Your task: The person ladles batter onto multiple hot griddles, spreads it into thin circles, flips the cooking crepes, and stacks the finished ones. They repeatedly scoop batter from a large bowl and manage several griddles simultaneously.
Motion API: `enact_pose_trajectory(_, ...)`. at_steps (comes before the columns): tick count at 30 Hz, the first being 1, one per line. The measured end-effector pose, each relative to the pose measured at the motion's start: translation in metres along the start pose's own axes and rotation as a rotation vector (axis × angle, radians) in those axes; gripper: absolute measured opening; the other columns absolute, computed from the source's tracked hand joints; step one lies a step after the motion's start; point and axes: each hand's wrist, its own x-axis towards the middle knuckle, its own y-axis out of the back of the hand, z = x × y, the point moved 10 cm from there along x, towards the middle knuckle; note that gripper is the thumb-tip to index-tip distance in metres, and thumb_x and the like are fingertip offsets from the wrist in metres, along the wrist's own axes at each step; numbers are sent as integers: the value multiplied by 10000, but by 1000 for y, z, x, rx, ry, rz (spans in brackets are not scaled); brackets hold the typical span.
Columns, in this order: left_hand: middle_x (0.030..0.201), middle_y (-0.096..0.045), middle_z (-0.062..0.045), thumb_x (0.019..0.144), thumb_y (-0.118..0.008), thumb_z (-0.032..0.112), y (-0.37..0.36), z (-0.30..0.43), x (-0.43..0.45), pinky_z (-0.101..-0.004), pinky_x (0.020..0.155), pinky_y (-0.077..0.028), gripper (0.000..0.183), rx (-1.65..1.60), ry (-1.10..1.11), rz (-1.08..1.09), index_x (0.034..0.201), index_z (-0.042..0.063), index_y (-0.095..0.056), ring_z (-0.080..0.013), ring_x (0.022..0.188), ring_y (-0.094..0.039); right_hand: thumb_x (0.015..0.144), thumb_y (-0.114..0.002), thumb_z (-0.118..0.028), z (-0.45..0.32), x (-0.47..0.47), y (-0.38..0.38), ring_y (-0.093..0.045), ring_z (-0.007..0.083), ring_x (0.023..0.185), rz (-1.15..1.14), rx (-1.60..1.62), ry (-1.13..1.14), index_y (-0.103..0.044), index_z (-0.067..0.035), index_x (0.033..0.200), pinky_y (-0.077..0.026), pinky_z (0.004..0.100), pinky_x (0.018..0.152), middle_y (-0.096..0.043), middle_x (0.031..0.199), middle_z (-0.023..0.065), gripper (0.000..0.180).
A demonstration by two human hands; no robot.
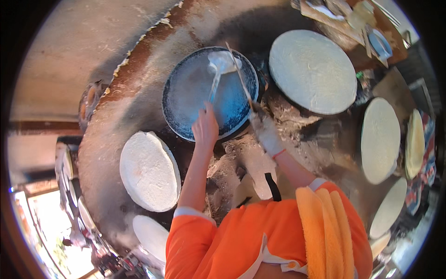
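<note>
A round dark griddle [186,94] with a white-dusted rim lies in front of me. My left hand [206,123], bare, grips the handle of a batter-coated ladle [214,85]. The ladle's head is over the far part of the griddle, where white batter [228,61] shows; ladle head and batter are hard to tell apart. My right hand [266,132], in a pale, soiled glove, holds a thin wooden stick [238,75]. The stick slants across the griddle's right side, its tip beyond the far rim; whether it touches the surface I cannot tell.
Large round flatbreads stand around me: one [313,71] covers a griddle at upper right, another [150,171] is at left, more [380,141] at far right. A board [334,26] with a blue-handled item [379,43] sits at upper right. Ash and rubble [230,167] lie below the griddle.
</note>
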Motion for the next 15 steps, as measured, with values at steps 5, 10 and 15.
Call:
enact_pose_trajectory(5, 888, -577, -163, 863, -437, 121, -10, -16, 38, -425, 562, -496, 306, -140, 55, -20, 1160, 47, -437, -343, 663, -616, 909, -439, -167, -16, -67, -72, -622, 247, 816, -66, -1807, 940, -520, -58, 1191, -511, 348, 691, -618, 905, 204, 313)
enact_pose_trajectory(10, 964, -576, -206, 886, -454, 172, 16, -54, 57, -472, 693, -475, 247, -233, 129, -42, 1104, 55, -450, -374, 838, -600, 894, -424, -329, -1, -62, -84, -614, 354, 790, 81, -2207, 986, -469, -80, 1234, -501, 425, 683, -617, 842, 216, 424)
enact_pose_trajectory(15, 891, -594, -204, 871, -491, 139, 26, -99, 44, -493, 691, -456, 269, -193, 172, -5, 1120, 49, -445, -387, 845, -591, 898, -398, -319, -45, -24, -35, -607, 377, 724, 171, -2100, 1006, -429, -46, 1243, -500, 444, 627, -609, 773, 234, 440)
